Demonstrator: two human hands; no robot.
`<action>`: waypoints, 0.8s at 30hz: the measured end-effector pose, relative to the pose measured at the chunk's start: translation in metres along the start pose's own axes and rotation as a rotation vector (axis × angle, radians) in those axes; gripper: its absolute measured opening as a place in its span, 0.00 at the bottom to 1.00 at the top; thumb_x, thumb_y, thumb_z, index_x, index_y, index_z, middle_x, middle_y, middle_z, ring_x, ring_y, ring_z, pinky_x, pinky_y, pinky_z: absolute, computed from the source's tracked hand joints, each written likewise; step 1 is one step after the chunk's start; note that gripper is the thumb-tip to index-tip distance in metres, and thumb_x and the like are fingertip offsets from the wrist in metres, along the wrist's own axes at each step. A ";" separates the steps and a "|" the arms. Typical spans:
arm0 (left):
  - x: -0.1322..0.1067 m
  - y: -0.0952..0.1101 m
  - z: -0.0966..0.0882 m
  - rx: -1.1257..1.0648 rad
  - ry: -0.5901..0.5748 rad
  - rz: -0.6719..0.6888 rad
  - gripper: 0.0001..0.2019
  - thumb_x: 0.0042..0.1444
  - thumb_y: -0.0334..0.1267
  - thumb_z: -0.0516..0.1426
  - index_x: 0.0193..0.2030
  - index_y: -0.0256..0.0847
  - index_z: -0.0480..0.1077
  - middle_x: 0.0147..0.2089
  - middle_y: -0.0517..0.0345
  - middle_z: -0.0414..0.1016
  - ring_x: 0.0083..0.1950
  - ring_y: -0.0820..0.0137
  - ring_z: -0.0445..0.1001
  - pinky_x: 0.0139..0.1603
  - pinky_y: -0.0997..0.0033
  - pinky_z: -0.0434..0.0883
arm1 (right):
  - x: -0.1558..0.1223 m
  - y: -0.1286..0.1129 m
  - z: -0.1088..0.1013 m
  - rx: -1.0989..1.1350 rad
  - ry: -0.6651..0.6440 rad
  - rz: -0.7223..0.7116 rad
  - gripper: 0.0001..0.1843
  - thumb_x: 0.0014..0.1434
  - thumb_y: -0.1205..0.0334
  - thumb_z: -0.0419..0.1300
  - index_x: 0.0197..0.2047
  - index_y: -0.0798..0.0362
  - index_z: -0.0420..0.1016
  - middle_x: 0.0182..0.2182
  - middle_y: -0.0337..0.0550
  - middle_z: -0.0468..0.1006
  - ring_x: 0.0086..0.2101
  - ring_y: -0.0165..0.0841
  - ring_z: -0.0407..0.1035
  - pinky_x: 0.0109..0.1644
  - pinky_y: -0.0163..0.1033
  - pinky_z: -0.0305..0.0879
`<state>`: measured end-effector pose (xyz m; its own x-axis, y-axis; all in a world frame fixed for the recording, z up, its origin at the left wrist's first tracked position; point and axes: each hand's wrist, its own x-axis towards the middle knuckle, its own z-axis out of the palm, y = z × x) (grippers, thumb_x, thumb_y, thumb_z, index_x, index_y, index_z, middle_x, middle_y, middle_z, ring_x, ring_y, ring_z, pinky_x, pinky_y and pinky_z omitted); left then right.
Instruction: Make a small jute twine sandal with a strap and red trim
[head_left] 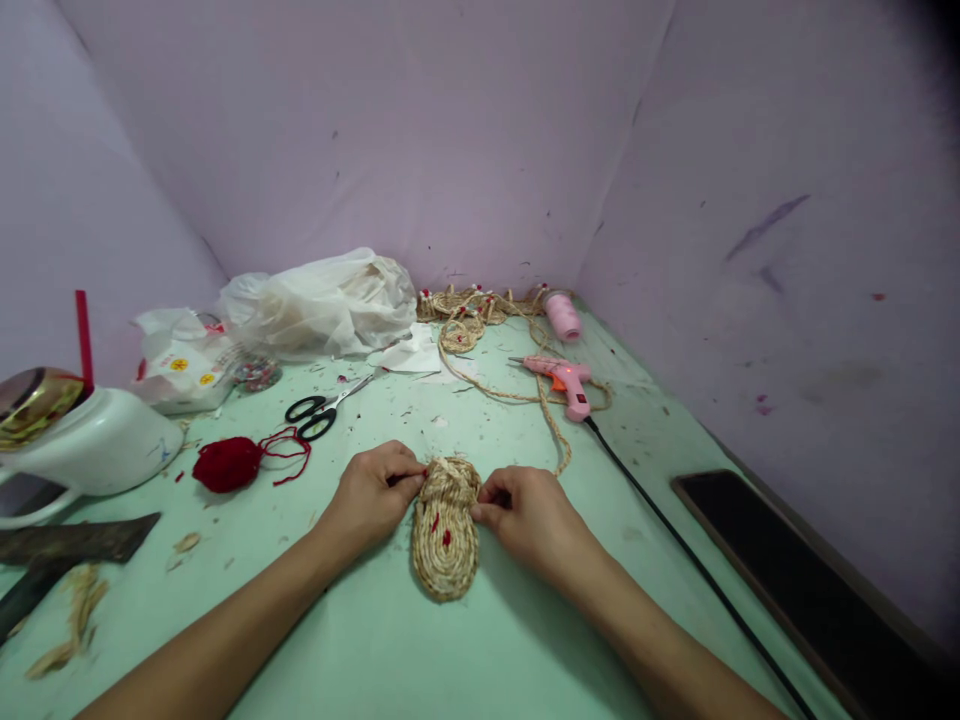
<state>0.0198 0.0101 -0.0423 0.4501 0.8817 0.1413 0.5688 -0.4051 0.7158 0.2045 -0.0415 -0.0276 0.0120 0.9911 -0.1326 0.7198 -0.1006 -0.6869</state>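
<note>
A small slipper [445,570] of coiled, braided straw lies on the green table in front of me, its strap across the far end. Two bits of red show on its sole. My left hand [381,490] pinches the strap's left edge, with a speck of red at the fingertips. On the opposite side, my right hand [525,515] is closed with thumb and forefinger at the strap's right edge. Left of my hands lie a ball of red yarn [227,464] with a loose tail and black-handled scissors [328,408].
A pink glue gun [564,380] with a black cord lies at right, near a braided straw cord [495,393] and a pink thread spool [562,316]. More straw pieces [480,305], a plastic bag [330,305], a white pitcher [127,445], a hammer-like tool [82,540] and a dark phone [780,580] surround the work.
</note>
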 end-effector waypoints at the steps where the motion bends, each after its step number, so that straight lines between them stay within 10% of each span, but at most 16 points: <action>1: 0.000 0.000 0.000 0.001 0.002 -0.001 0.09 0.50 0.29 0.53 0.24 0.38 0.73 0.28 0.58 0.70 0.31 0.73 0.69 0.32 0.74 0.65 | 0.000 0.000 0.000 0.002 -0.002 -0.001 0.03 0.46 0.65 0.62 0.24 0.53 0.77 0.22 0.40 0.78 0.25 0.30 0.67 0.27 0.33 0.55; 24: 0.001 -0.003 0.001 0.008 0.004 -0.007 0.09 0.49 0.30 0.53 0.23 0.39 0.74 0.28 0.58 0.70 0.31 0.73 0.69 0.32 0.74 0.65 | 0.002 0.005 0.003 0.039 -0.008 0.013 0.06 0.44 0.66 0.58 0.23 0.55 0.76 0.18 0.40 0.76 0.20 0.29 0.66 0.21 0.31 0.53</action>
<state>0.0192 0.0117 -0.0445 0.4436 0.8853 0.1392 0.5772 -0.4011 0.7113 0.2058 -0.0400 -0.0337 0.0156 0.9890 -0.1472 0.6921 -0.1169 -0.7123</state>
